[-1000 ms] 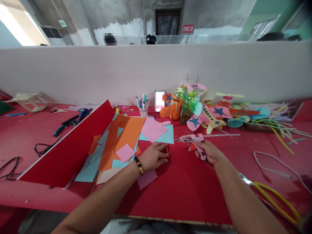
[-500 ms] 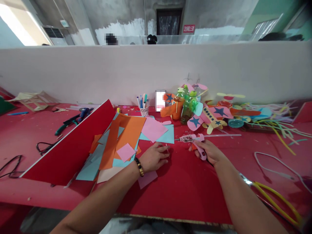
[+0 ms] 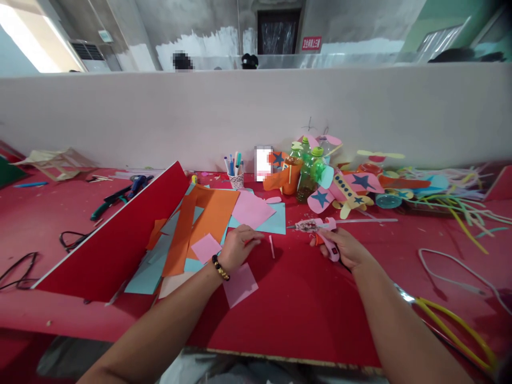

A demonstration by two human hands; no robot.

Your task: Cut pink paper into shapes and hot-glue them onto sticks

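My right hand [image 3: 349,248] is wrapped round the handle of a pink hot glue gun [image 3: 328,246], its nozzle aimed left and a clear glue stick [image 3: 372,221] jutting from its back. Wearing a beaded bracelet, my left hand [image 3: 241,246] hovers over or rests by the papers, fingers stretched to the right and nothing seen in them. Just right of its fingertips a thin pink strip [image 3: 272,247] lies on the red board [image 3: 304,314]. A pink paper square [image 3: 240,285] is under the left wrist, and a smaller pink square [image 3: 206,248] lies left of it.
Orange sheets [image 3: 212,208] and blue sheets [image 3: 148,272] lean by a raised red panel [image 3: 120,250]. Behind stand a pen cup [image 3: 237,181], green bottles [image 3: 307,176] and a pink paper plane [image 3: 348,194]. Yellow-handled scissors [image 3: 460,325] lie beside my right forearm, near a white cable [image 3: 448,272].
My left hand has drawn back leftward, leaving the thin pink strip lying uncovered on the board. More of the pink square under the wrist shows. My right hand with the glue gun stays put.
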